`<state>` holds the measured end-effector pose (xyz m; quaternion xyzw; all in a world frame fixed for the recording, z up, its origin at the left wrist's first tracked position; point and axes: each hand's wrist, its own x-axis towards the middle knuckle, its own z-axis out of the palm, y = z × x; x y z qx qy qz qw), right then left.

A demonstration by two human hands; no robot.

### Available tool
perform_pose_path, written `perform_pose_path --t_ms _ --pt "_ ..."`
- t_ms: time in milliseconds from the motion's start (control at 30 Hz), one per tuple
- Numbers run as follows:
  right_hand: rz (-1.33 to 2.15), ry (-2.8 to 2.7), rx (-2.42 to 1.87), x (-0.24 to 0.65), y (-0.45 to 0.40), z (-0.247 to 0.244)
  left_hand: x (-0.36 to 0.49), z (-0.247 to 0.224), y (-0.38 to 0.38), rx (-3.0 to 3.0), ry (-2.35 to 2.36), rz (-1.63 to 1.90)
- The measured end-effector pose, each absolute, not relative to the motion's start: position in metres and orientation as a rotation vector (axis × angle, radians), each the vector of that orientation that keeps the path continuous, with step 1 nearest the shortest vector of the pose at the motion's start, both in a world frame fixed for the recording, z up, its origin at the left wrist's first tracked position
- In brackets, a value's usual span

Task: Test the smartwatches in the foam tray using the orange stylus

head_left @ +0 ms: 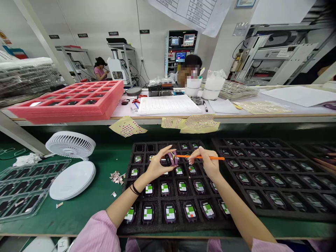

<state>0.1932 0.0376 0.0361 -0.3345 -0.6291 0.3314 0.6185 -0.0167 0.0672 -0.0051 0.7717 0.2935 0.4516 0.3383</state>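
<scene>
"Pink sleeves fill the bottom of the view. Whose hands are those?"

"The wearer's own: a left hand with a black wrist band, and a right hand."

"What is the left one gripping?"

"A small, dark purple, rounded-rectangular piece, pinched narrowly between fingers and thumb, just above a black foam tray. The fingers partly hide it, so its face cannot be made out."

"And the right?"

"A thin orange stick, also in a narrow pinch. Its tip reaches left to the piece, though whether they touch I cannot tell."

"What lies around the grip?"

"Below it, matching purple pieces with green-and-white labels sit in the tray's pockets. To the right, a second black tray holds more. To the left, on green matting, lie torn paper scraps, a white ribbed fan and a round white disc."
</scene>
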Motion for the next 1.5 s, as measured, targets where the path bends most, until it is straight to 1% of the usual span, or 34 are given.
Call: perform_pose_path --t_ms 500,967,1500 --pt "0.570 -1.553 -0.774 0.187 0.034 0.035 -0.020 -0.011 0.070 2.064 0.802 1.216" --pt "0.560 -1.636 -0.729 0.183 0.028 0.035 -0.018 -0.005 0.068 2.079 0.787 1.173" --pt "0.568 -1.632 -0.749 0.175 0.033 0.031 -0.021 -0.010 0.072 2.139 0.841 1.173"
